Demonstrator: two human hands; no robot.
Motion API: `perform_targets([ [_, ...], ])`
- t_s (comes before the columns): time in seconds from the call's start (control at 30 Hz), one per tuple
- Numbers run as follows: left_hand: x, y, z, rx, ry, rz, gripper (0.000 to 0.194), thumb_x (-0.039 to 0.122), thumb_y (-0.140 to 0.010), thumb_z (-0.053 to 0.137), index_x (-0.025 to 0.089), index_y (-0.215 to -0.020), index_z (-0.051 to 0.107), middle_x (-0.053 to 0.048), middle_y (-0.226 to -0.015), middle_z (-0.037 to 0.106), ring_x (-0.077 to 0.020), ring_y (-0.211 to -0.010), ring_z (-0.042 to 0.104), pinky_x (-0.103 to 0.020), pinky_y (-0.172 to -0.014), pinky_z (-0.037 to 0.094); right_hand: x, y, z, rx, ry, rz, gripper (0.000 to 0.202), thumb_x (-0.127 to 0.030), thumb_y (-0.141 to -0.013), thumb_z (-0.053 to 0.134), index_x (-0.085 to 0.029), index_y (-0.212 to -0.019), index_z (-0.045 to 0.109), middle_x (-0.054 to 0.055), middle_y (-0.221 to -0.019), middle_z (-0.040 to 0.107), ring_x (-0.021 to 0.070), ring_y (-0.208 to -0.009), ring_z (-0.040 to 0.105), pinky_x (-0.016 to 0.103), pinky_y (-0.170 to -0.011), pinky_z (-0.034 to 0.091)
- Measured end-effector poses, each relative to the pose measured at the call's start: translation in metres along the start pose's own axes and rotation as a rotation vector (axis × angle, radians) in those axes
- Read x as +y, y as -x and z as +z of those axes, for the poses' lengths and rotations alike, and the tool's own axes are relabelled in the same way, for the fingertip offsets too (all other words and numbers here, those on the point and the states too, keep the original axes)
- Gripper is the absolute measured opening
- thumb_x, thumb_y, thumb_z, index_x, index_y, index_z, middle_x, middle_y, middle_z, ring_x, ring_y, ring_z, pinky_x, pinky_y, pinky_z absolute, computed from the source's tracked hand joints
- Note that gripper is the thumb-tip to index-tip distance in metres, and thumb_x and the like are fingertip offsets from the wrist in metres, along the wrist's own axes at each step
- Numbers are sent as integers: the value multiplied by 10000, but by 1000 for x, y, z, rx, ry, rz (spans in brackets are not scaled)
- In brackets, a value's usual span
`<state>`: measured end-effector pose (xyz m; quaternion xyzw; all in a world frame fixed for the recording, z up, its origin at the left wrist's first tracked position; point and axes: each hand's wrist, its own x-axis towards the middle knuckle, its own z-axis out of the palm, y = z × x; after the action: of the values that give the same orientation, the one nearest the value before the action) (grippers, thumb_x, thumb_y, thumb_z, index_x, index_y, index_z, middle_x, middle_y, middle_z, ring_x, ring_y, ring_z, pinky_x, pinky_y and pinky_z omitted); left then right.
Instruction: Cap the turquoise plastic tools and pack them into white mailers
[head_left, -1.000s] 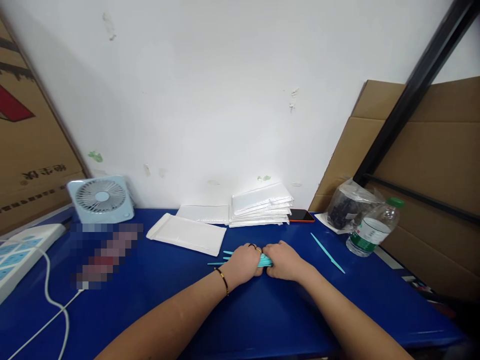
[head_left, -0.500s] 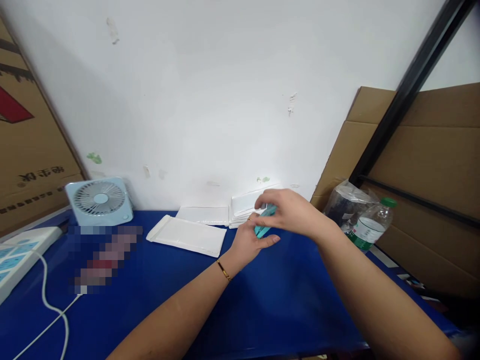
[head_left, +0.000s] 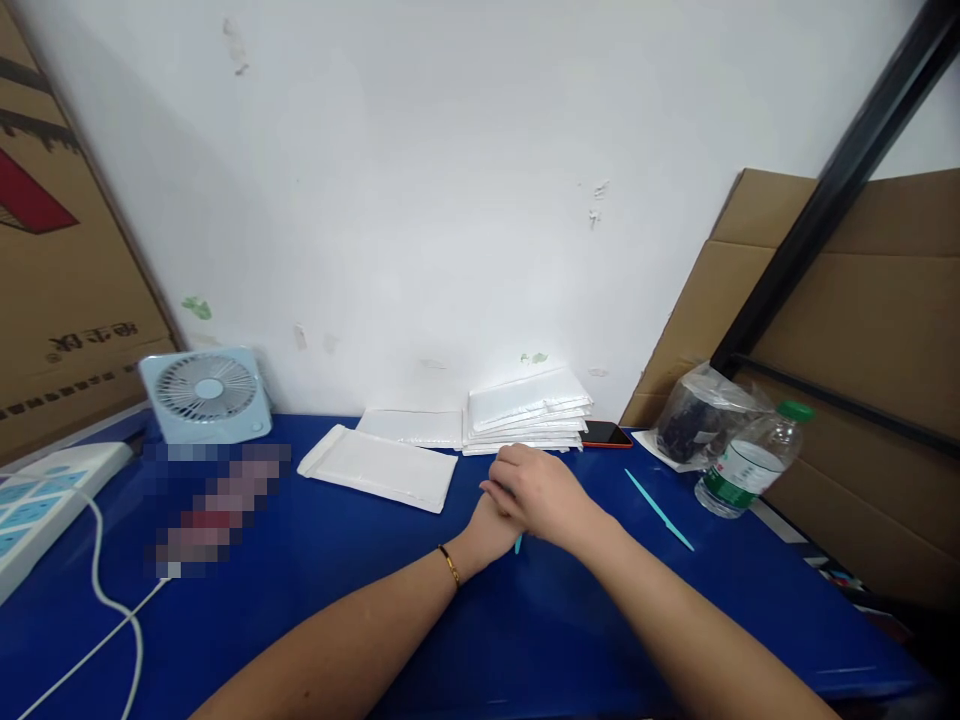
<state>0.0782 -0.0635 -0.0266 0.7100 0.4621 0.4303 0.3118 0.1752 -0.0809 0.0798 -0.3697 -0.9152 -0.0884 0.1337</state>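
Note:
My left hand (head_left: 491, 530) and my right hand (head_left: 541, 492) are together over the blue table (head_left: 585, 640), the right one lying over the left one's fingers. A small teal tip (head_left: 518, 543) sticks out below them; the rest of that piece is hidden. Most of my left fingers are covered, while my right fingers are curled over them. On the table to the right lies a thin teal strip (head_left: 660, 510). Behind my hands is a stack of white padded envelopes (head_left: 525, 412). Another white envelope (head_left: 382, 468) lies flat to the left.
A light blue fan (head_left: 208, 392) and a white power strip (head_left: 56, 505) with cables stand at the left. At the right are a phone (head_left: 607, 435), a bagged dark item (head_left: 690, 425) and a bottle (head_left: 750, 465). Cardboard leans at both sides.
Both hands have moved down, closer to the front, and come together around the teal piece. The teal strip, the phone and more of the envelope stack now show.

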Motion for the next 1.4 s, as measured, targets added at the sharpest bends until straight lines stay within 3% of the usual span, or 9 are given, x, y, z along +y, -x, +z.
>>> perform_targets([
  [0.2,10,-4,-26,-271,-572,257,179,331,-776,519,161,-788,572,-41,-678,631,-188,-626,600,-271,-574,433,38,29,-23,-59,-274,229,461,-510,-696,624,-203,-1037,578,58,-993,605,203,-888,558,296,-742,421],
  [0.3,20,-5,-37,-311,-915,449,134,252,-822,467,149,-843,549,-85,-701,625,-213,-630,596,-301,-566,412,47,34,-1,-426,-524,249,506,-511,-553,719,-171,-911,608,31,-829,636,180,-726,590,263,-625,441],
  [0.43,30,-1,-41,-326,-1034,593,133,172,-849,410,151,-809,535,-81,-688,618,-214,-649,592,-305,-573,402,42,35,45,-816,-950,292,268,-368,-664,641,-140,-789,580,3,-662,615,129,-570,593,206,-496,425],
  [0.63,31,0,-56,-362,-1047,262,117,257,-706,564,167,-781,561,-66,-687,627,-233,-616,599,-302,-546,414,17,33,49,-343,-63,278,228,-173,-681,592,-167,-908,567,85,-848,645,222,-748,619,281,-638,420],
  [0.73,28,-3,-63,-391,-1059,237,140,307,-695,576,173,-736,569,-68,-674,622,-238,-608,594,-301,-534,403,14,31,41,-299,60,303,254,-194,-706,577,-188,-959,556,91,-896,642,246,-779,615,305,-656,413],
  [1.07,40,2,-62,-429,-986,877,291,140,-895,303,176,-763,561,-59,-675,588,-169,-664,510,-327,-636,341,5,35,63,-987,-1802,426,274,-319,-566,708,-137,-692,547,-19,-576,586,135,-542,599,247,-534,469],
  [1.2,29,0,-72,-292,-852,594,303,197,-879,385,230,-1162,489,-87,-1085,579,-201,-1033,492,-357,-898,324,4,46,73,-763,-1936,628,250,-274,-621,693,-166,-678,474,-76,-432,485,81,-346,466,210,-398,411],
  [1.3,0,5,-87,-148,-830,95,773,414,-767,555,210,-1403,165,-144,-1405,299,-307,-1304,218,-473,-1011,223,17,55,72,-631,-1872,743,265,-304,-656,684,-170,-683,457,-72,-439,478,78,-356,463,192,-386,385],
  [1.4,-21,22,-105,-343,-795,-135,846,597,-742,496,233,-1416,135,-137,-1444,238,-364,-1327,137,-606,-995,145,31,61,64,-538,-1822,830,305,-368,-681,679,-187,-782,455,-64,-496,512,93,-419,515,211,-450,423],
])
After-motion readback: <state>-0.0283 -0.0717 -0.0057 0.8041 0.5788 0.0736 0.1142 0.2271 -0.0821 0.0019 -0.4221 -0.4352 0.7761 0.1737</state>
